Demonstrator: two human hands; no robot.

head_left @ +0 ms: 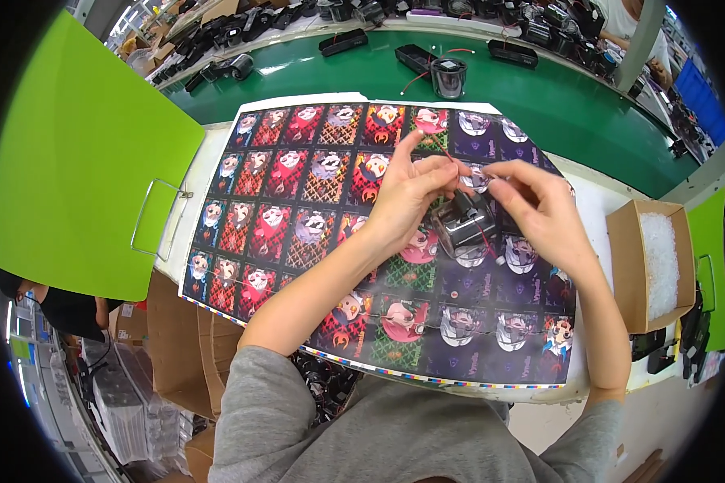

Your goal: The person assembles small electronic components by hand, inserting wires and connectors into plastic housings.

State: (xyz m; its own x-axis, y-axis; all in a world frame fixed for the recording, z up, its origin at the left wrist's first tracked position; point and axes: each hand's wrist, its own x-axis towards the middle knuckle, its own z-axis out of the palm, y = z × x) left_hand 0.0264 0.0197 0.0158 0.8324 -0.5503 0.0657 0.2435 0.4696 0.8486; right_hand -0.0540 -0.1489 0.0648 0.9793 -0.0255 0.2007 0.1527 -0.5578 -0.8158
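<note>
Clutter rings the black device (467, 227) in the head view; clock directions run from it. It sits over a printed sheet (298, 217). At 10 o'clock the left hand (407, 191) presses thumb and finger together, with a thin red wire (449, 153) showing at the fingertips; at 3 o'clock the right hand (548, 209) draws its fingertips together, but I cannot tell what they pinch. A clear cup (449, 78) stands at 12 on the green table (314, 78), with black units (514, 54) at 11 and 1. A lime-green panel (80, 161) walls off 9 o'clock, a cardboard box (627, 270) of whitish bits sits at 3, and a grey post (643, 44) rises between 1 and 2. A brown carton (177, 346) lies at 8.

The sheet's near edge curves from 8 to 5 o'clock, close to the grey shirt (411, 439); both forearms cross over it. A white band separates sheet and box, and a green strip runs beyond the far edge.
</note>
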